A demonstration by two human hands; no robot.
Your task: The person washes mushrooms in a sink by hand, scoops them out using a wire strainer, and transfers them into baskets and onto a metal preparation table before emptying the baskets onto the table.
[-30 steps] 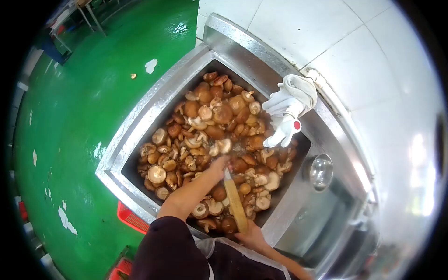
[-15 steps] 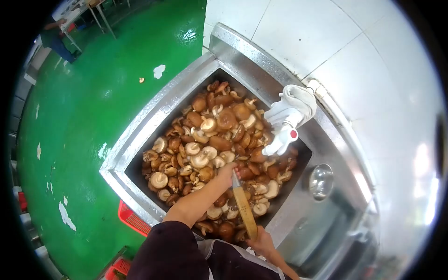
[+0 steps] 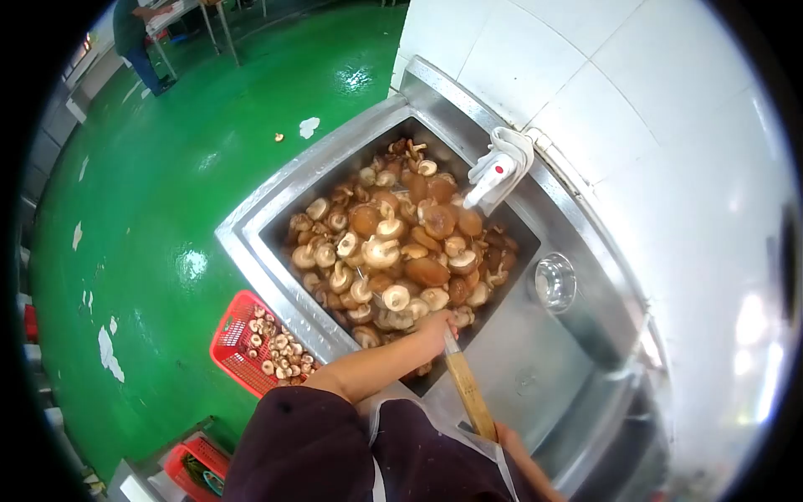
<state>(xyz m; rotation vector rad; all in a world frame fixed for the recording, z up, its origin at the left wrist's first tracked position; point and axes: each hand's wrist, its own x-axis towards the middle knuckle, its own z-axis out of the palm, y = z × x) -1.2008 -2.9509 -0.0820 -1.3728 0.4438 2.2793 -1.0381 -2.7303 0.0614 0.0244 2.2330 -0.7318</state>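
Note:
Brown shiitake mushrooms (image 3: 427, 271) fill a steel sink basin (image 3: 276, 243), many heaped in its middle and some stem-up. A tool with a wooden handle (image 3: 470, 393) and metal shaft slants over the basin's near right edge. Its working end is hidden among the mushrooms. My left hand (image 3: 437, 330) is closed around the metal shaft, low over the near mushrooms. Close to my body, my right hand (image 3: 507, 438) is closed at the far end of the wooden handle, partly hidden.
A white tap (image 3: 489, 177) with a cloth glove (image 3: 519, 144) hung on it juts over the basin. A steel bowl (image 3: 555, 283) sits on the drainboard (image 3: 510, 368). A red basket (image 3: 230, 335) of mushrooms stands at left. A person (image 3: 138, 42) stands at a far table (image 3: 180, 12).
Both hands and the tool have moved back toward my body and to the right. Mushrooms now bunch up in the middle of the basin. The view has shifted, showing the red basket.

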